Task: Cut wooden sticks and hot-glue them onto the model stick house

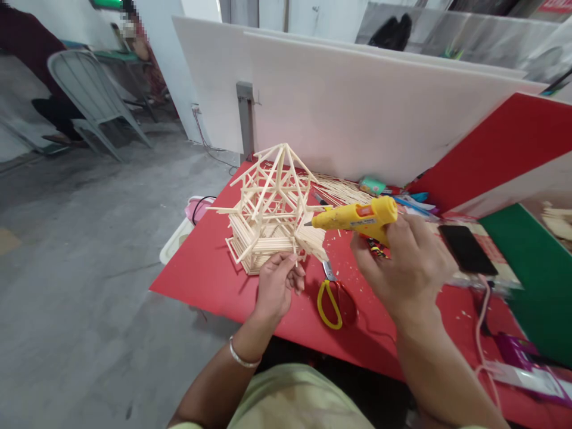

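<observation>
A pavilion-like model of thin pale wooden sticks [268, 244] stands on the red tabletop [201, 262], with a pointed roof frame on top. At its near side my left hand [279, 283] pinches a short wooden stick [295, 253] between thumb and fingers, close against the model's lower edge. My right hand [404, 265] is wrapped round a yellow hot glue gun [357, 215]. The gun points left, its nozzle beside the model's right side; whether it touches a stick I cannot tell. Scissors [330, 298] with yellow and red handles lie between my hands.
Many loose sticks [342, 193] lie behind the model near a white board [335, 107]. A black phone [468, 249] with a pink cable [482, 316] sits at the right. Past the table's left edge are a white chair [84, 77] and a seated person [31, 47].
</observation>
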### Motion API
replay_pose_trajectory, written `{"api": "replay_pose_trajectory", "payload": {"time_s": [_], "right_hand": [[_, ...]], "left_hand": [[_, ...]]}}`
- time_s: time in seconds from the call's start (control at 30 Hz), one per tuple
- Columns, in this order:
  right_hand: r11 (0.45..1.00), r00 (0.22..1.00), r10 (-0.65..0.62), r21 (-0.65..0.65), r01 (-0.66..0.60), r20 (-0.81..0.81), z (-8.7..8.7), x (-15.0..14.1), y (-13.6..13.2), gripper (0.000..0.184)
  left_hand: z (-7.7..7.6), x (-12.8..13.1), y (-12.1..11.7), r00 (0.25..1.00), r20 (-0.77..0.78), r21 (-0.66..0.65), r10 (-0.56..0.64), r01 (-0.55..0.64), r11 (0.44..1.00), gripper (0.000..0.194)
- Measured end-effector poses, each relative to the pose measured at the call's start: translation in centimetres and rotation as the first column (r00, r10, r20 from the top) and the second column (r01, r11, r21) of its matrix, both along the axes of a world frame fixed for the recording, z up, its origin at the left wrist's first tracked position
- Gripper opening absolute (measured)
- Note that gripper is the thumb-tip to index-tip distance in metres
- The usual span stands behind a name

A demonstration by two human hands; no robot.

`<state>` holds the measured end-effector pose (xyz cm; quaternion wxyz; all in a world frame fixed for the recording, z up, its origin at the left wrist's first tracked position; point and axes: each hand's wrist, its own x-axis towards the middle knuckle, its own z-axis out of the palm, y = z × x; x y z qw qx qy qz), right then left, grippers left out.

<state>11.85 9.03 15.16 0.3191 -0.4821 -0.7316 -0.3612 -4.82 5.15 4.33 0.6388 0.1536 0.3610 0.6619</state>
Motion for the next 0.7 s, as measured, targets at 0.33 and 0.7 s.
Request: {"api": "replay_pose_trajectory", "payload": {"time_s": [0.33,0.7], "right_hand": [[0.993,0.995,0.065,-0.107,-0.056,0.082,-1.1,-1.2,-0.3,0.03],[0.989,0.992,0.065,-0.139,-0.05,0.106,-1.6,-1.5,-0.5,0.028]], "left_hand": [[0.1,-0.1,-0.1,1.0,0.009,-0.013,0.003,-0.003,1.0,0.025],[-0.1,0.0,-0.4,1.0,0.002,-0.015,-0.018,0.018,1.0,0.025]]}}
